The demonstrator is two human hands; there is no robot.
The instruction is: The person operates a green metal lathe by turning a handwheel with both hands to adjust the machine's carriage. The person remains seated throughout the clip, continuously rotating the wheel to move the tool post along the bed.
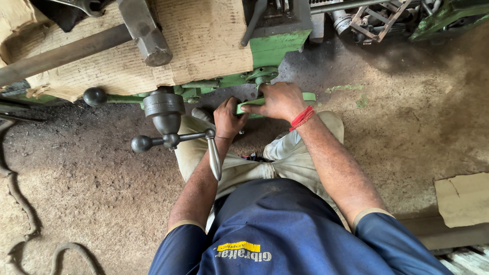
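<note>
Far left: a dark steel bar lies slantwise over a sheet of worn brown cardboard that covers the top of the green machine.
Ground, left: a dark rope or cable snakes along the dusty earth floor.
Ball handle: a black ball knob ends a green arm that sticks out left from the machine.
Handwheel hub: a dark grey hub hangs below the cardboard edge, with one spoke ending in a black ball and a shiny tapered steel handle pointing near; this handle crosses in front of the left forearm.
Hexagonal bar: a heavy grey bar rests on the cardboard, far of the hub.
Left hand: curled, knuckles up, pressed against the left end of the green strip; whether the fingers wrap under it cannot be told.
Green strip: a flat, light green painted metal piece, low on the machine's near side, just far of the person's knees, mostly hidden by the hands.
Right hand: laid over the strip, fingers closed around it, index finger stretched left along its edge; a red thread band circles the wrist.
Hands together: close, almost touching, on the same strip.
Far right: a tangle of metal scrap parts by a green frame.
Near right: a torn cardboard piece on the floor.
</note>
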